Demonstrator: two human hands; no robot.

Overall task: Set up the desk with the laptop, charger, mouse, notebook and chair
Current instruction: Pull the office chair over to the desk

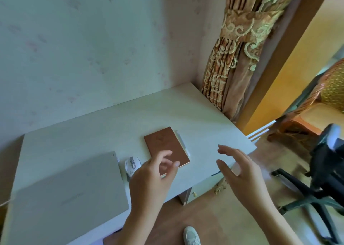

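The desk (111,118) is already laid with a closed silver laptop (70,190), a white mouse (131,165) just beside its right edge, and a brown notebook (163,146) beyond that, a pale pen (183,144) lying along its far side. The chair appears to be the step in hand: the black office chair (323,170) is seen well apart from the desk, off to the right. Nothing is held. The left hand (152,181) is spread loosely above the notebook's near corner; the right hand (240,172) is opened towards the chair. The seat must next be gripped and drawn under the desk. No charger brick can be made out.
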